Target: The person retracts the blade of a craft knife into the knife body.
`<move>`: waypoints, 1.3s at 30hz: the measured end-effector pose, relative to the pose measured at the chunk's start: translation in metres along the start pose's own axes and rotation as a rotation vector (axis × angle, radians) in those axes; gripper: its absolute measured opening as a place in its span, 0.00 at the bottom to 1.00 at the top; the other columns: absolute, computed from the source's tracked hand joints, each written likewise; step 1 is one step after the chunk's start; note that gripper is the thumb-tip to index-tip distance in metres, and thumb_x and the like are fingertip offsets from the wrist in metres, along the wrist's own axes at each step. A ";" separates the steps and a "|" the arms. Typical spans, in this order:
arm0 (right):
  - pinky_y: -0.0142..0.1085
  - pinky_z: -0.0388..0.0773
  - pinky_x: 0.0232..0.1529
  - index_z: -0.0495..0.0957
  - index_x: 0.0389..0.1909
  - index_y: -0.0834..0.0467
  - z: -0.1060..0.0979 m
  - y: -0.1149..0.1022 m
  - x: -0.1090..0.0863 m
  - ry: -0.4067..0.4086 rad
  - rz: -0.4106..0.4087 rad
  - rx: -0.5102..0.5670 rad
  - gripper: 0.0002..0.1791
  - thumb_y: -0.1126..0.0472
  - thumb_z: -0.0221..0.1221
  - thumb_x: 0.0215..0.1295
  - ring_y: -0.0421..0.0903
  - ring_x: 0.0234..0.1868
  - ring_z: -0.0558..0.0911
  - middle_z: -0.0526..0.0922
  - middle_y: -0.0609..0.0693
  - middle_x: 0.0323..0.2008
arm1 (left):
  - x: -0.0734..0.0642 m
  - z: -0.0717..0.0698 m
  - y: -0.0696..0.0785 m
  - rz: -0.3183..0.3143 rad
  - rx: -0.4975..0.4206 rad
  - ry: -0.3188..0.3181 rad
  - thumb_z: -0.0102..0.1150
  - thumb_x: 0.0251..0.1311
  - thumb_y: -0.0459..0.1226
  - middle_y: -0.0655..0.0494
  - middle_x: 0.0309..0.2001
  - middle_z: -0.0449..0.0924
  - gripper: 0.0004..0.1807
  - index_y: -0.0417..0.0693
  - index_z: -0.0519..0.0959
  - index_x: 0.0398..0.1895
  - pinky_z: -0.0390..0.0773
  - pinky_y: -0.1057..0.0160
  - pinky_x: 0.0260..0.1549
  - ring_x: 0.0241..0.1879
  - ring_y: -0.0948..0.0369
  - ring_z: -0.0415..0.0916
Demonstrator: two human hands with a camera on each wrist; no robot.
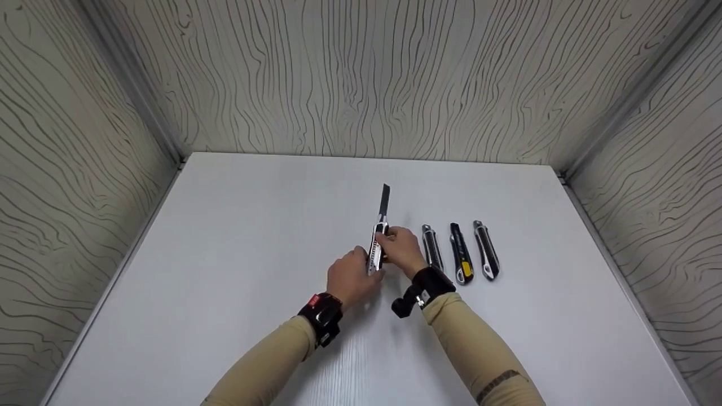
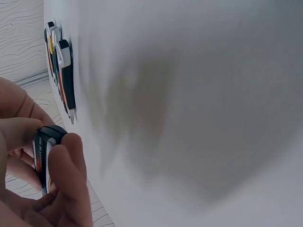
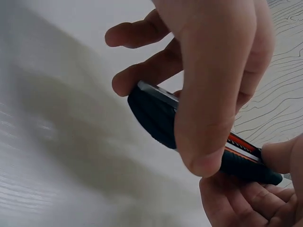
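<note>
A silver-and-black utility knife (image 1: 373, 260) points away from me, its long dark blade (image 1: 385, 201) extended. My left hand (image 1: 351, 277) pinches the knife's rear part between thumb and fingers. Farther forward, my right hand (image 1: 404, 248) grips the body close to where the blade comes out, thumb pressed along it. In the left wrist view, the rounded rear end of the knife (image 2: 53, 132) faces the camera, with fingers around it. The right wrist view shows the dark rear cap (image 3: 154, 116) and orange stripes along the body, partly covered by the left thumb.
Right of my hands, three more utility knives lie side by side on the white table (image 1: 225, 225): a silver-and-black one (image 1: 431, 243) partly behind my right wrist, a black-and-yellow one (image 1: 459, 248), and another silver-and-black one (image 1: 486, 251). Wood-patterned panels (image 1: 361, 79) enclose the table on three sides.
</note>
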State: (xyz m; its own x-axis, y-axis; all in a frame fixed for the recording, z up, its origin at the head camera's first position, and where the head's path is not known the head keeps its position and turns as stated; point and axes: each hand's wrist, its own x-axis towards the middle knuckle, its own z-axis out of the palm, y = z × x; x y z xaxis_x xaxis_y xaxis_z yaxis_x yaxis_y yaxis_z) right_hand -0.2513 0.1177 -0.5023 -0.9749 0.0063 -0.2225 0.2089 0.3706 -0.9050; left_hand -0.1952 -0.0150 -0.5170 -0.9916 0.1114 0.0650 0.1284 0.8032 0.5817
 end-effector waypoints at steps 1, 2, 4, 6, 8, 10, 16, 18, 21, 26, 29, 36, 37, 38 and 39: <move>0.34 0.84 0.29 0.79 0.46 0.67 0.000 0.000 0.000 0.002 0.003 0.009 0.15 0.58 0.58 0.67 0.42 0.27 0.81 0.86 0.60 0.39 | 0.000 0.001 0.000 -0.002 0.003 0.001 0.66 0.53 0.53 0.59 0.24 0.70 0.21 0.47 0.72 0.34 0.63 0.64 0.19 0.22 0.62 0.66; 0.34 0.84 0.29 0.79 0.46 0.67 0.000 0.001 0.001 0.006 0.004 0.013 0.15 0.58 0.57 0.67 0.41 0.27 0.81 0.86 0.60 0.38 | -0.001 0.001 0.000 -0.004 0.004 0.003 0.66 0.53 0.53 0.60 0.24 0.70 0.21 0.47 0.72 0.34 0.63 0.65 0.19 0.22 0.62 0.67; 0.34 0.83 0.28 0.79 0.45 0.66 0.001 0.002 0.002 0.012 0.005 0.017 0.14 0.59 0.57 0.67 0.41 0.26 0.80 0.86 0.59 0.37 | -0.001 0.003 0.000 -0.011 0.005 0.002 0.66 0.53 0.54 0.60 0.24 0.71 0.22 0.48 0.72 0.34 0.63 0.65 0.19 0.21 0.62 0.67; 0.33 0.83 0.28 0.79 0.45 0.66 0.001 0.004 0.003 0.015 0.009 0.020 0.14 0.59 0.56 0.67 0.41 0.26 0.80 0.86 0.58 0.36 | -0.002 0.003 0.001 -0.024 -0.002 -0.008 0.66 0.53 0.55 0.60 0.25 0.71 0.23 0.47 0.73 0.37 0.63 0.65 0.19 0.22 0.62 0.67; 0.33 0.82 0.28 0.79 0.45 0.65 0.000 0.005 0.004 0.017 0.012 0.012 0.14 0.58 0.56 0.68 0.41 0.27 0.80 0.86 0.57 0.36 | -0.002 0.004 0.001 -0.046 -0.026 -0.032 0.65 0.53 0.58 0.59 0.26 0.73 0.26 0.47 0.73 0.40 0.65 0.64 0.21 0.23 0.62 0.68; 0.32 0.81 0.27 0.79 0.45 0.64 -0.001 0.007 0.004 0.018 0.012 -0.006 0.14 0.58 0.55 0.68 0.42 0.28 0.80 0.86 0.57 0.37 | -0.004 0.004 0.000 -0.074 -0.077 -0.066 0.61 0.56 0.60 0.57 0.27 0.75 0.30 0.44 0.73 0.45 0.67 0.63 0.23 0.25 0.60 0.71; 0.32 0.79 0.27 0.79 0.46 0.65 -0.006 0.009 0.005 0.004 0.018 -0.010 0.14 0.58 0.54 0.68 0.44 0.29 0.79 0.84 0.56 0.36 | -0.007 0.006 -0.009 -0.101 -0.282 -0.160 0.42 0.72 0.55 0.50 0.30 0.83 0.26 0.43 0.74 0.52 0.76 0.60 0.25 0.24 0.58 0.78; 0.32 0.80 0.27 0.79 0.47 0.64 -0.007 0.008 0.005 -0.004 0.021 0.003 0.14 0.59 0.55 0.68 0.44 0.28 0.79 0.83 0.55 0.36 | -0.009 0.007 -0.012 -0.097 -0.386 -0.193 0.39 0.74 0.52 0.47 0.30 0.83 0.23 0.43 0.75 0.50 0.78 0.60 0.22 0.21 0.58 0.78; 0.32 0.80 0.28 0.79 0.48 0.65 -0.009 0.008 0.004 -0.018 0.020 0.024 0.14 0.59 0.54 0.69 0.43 0.29 0.79 0.83 0.56 0.37 | -0.011 0.011 -0.016 -0.109 -0.594 -0.262 0.39 0.76 0.48 0.39 0.29 0.82 0.20 0.43 0.76 0.49 0.81 0.58 0.19 0.18 0.56 0.78; 0.32 0.80 0.30 0.77 0.52 0.65 -0.011 0.009 0.005 -0.041 0.018 0.041 0.16 0.59 0.54 0.71 0.42 0.31 0.79 0.85 0.58 0.41 | -0.015 0.020 -0.018 -0.128 -0.863 -0.350 0.40 0.76 0.41 0.31 0.34 0.82 0.17 0.37 0.73 0.52 0.85 0.52 0.24 0.29 0.44 0.84; 0.32 0.80 0.30 0.76 0.53 0.64 -0.012 0.010 0.005 -0.053 0.021 0.046 0.16 0.59 0.53 0.71 0.42 0.31 0.79 0.85 0.58 0.43 | -0.015 0.025 -0.020 -0.127 -0.930 -0.364 0.41 0.75 0.38 0.31 0.36 0.82 0.16 0.34 0.72 0.53 0.85 0.52 0.26 0.32 0.43 0.84; 0.33 0.80 0.34 0.73 0.56 0.65 -0.015 0.012 0.006 -0.112 0.040 0.077 0.17 0.58 0.51 0.73 0.41 0.35 0.80 0.84 0.57 0.44 | -0.015 0.030 -0.020 -0.117 -0.936 -0.322 0.45 0.73 0.35 0.37 0.35 0.83 0.14 0.32 0.74 0.50 0.85 0.57 0.27 0.27 0.56 0.81; 0.33 0.80 0.35 0.73 0.56 0.64 -0.016 0.011 0.007 -0.122 0.049 0.096 0.18 0.57 0.51 0.74 0.41 0.36 0.81 0.84 0.57 0.44 | -0.015 0.030 -0.019 -0.116 -0.940 -0.316 0.45 0.73 0.35 0.37 0.34 0.83 0.14 0.32 0.74 0.50 0.85 0.58 0.27 0.27 0.57 0.81; 0.33 0.80 0.35 0.73 0.55 0.64 -0.017 0.011 0.007 -0.129 0.054 0.117 0.18 0.57 0.51 0.74 0.41 0.36 0.81 0.84 0.56 0.43 | -0.016 0.030 -0.018 -0.117 -0.944 -0.311 0.46 0.73 0.35 0.37 0.34 0.83 0.14 0.32 0.74 0.50 0.85 0.58 0.27 0.27 0.58 0.81; 0.33 0.80 0.35 0.74 0.54 0.64 -0.018 0.011 0.007 -0.136 0.055 0.131 0.18 0.55 0.51 0.74 0.41 0.36 0.81 0.84 0.55 0.42 | -0.016 0.030 -0.018 -0.115 -0.949 -0.309 0.46 0.73 0.35 0.36 0.34 0.83 0.14 0.32 0.74 0.50 0.85 0.58 0.27 0.26 0.58 0.80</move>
State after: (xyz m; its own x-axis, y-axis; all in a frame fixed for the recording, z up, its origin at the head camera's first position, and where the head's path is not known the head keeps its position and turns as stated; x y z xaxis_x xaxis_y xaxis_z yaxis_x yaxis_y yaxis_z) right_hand -0.2573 0.1381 -0.5070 -0.9443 -0.1060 -0.3115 0.2781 0.2487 -0.9278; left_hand -0.1812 -0.0131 -0.5528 -0.9334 0.3173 -0.1676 -0.1649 0.0353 0.9857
